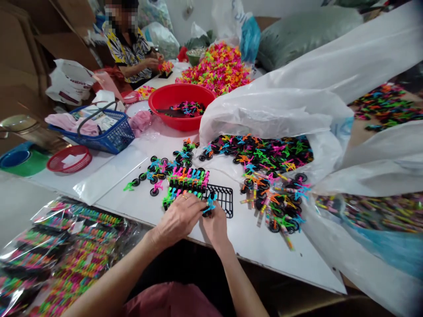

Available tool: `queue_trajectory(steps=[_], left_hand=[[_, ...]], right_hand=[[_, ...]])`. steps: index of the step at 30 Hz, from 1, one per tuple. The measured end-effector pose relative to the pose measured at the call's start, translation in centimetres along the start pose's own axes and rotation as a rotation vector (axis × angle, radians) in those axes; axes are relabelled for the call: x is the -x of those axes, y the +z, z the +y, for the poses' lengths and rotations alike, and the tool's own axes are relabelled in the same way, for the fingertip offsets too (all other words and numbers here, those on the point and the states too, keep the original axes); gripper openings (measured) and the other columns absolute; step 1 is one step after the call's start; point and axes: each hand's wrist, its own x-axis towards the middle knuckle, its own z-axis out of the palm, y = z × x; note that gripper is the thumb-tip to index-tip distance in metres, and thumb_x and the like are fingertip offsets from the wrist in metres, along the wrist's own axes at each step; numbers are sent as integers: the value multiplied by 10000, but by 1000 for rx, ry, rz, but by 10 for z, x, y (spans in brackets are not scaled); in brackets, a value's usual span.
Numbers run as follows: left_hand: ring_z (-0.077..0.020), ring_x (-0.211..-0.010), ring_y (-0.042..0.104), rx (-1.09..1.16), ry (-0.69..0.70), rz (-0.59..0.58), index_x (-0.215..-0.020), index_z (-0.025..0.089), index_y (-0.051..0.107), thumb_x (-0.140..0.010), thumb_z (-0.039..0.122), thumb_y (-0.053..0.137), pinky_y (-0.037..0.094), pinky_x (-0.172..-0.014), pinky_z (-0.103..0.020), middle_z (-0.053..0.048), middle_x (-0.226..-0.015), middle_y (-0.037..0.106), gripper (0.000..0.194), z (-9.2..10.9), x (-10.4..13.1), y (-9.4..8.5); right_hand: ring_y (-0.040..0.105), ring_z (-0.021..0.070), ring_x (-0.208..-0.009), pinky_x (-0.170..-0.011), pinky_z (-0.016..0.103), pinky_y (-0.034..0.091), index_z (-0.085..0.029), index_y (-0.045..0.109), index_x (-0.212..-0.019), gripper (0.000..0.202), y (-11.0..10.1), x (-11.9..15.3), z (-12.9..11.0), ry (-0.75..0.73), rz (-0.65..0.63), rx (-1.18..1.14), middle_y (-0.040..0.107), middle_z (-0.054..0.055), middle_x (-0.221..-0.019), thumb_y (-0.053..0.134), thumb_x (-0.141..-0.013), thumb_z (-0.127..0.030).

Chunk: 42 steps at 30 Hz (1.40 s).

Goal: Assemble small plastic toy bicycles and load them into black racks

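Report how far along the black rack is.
Looks done: rows of toy bicycles cover the black rack's left part; filled clear bags lie lower left.
In hand: a blue toy bicycle, in the right hand, with the left hand at the rows.
Remaining: the rack's bare right end; loose toy bicycles lie nearby.

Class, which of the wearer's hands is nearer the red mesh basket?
Left. The left hand is right of the basket, at the toy bikes; the right hand is farther right.

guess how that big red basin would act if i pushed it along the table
The red basin looks like stiff plastic, so it would probably slide in one piece. The toy bikes lie low inside, so tipping seems unlikely. The white plastic bag at its right edge might crumple or drag.
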Motion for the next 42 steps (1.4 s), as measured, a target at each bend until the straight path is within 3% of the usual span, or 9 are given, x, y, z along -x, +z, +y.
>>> queue_trajectory(steps=[8,13,15,19,25,29,33,37,42], left_hand=[[-184,-873,581,-46,55,92,-1016,160,583,-879,183,489,469,-840,-349,-61,-892,640,168,-1,0,16],[-175,-847,579,-40,114,65,-944,152,607,-887,139,451,485,-804,-322,-57,-830,634,167,3,7,14],[-177,-876,574,-42,130,70,-964,147,604,-889,135,445,479,-823,-321,-63,-863,636,176,5,13,14],[-177,-885,570,-74,116,103,-992,149,600,-890,153,453,465,-841,-334,-60,-887,642,179,11,14,7],[-202,-914,557,-121,51,100,-998,153,609,-870,221,505,445,-840,-371,-80,-951,619,179,0,-38,-3],[-181,-810,561,-78,81,-126,-852,139,632,-874,137,450,465,-762,-317,-68,-820,594,183,-16,-58,13],[-171,-835,560,-15,20,-74,-873,152,616,-869,99,438,456,-785,-296,-57,-840,595,186,-20,-49,22],[-173,-868,569,35,-1,-43,-933,157,601,-858,141,492,454,-812,-292,-55,-878,604,133,-20,-44,20],[-194,-869,565,33,-31,-83,-1009,156,570,-810,209,593,461,-793,-311,-59,-899,595,207,-18,-50,16]], right_hand=[[563,163,-720,-598,242,401,-176,594,-851,181,1,-3,-4,-123,-181,507,584,55,-855,445,-792,-91],[562,135,-671,-599,219,409,-183,602,-850,124,-34,-8,-7,-147,-306,362,602,27,-799,487,-813,-155],[579,146,-709,-641,230,426,-178,606,-889,131,-64,-14,-3,-105,-219,364,622,41,-820,493,-823,-184],[612,236,-764,-656,320,433,-117,601,-938,220,-111,-42,7,208,101,761,631,171,-901,494,-846,-286],[630,284,-740,-620,347,423,-113,617,-843,193,-129,-69,15,338,85,845,645,186,-768,484,-813,-250],[599,200,-643,-596,291,426,-167,581,-806,171,-115,-53,13,209,134,380,625,62,-671,504,-771,-315],[515,125,-510,-486,218,390,-185,536,-823,149,-66,-33,11,106,-3,-145,556,-31,-589,472,-740,-291],[544,130,-569,-529,222,419,-172,555,-855,174,-29,-27,17,139,-89,-317,598,-18,-663,471,-734,-263],[551,154,-707,-644,254,431,-169,572,-919,212,-19,-41,25,-37,-83,-202,609,16,-787,455,-745,-196]])
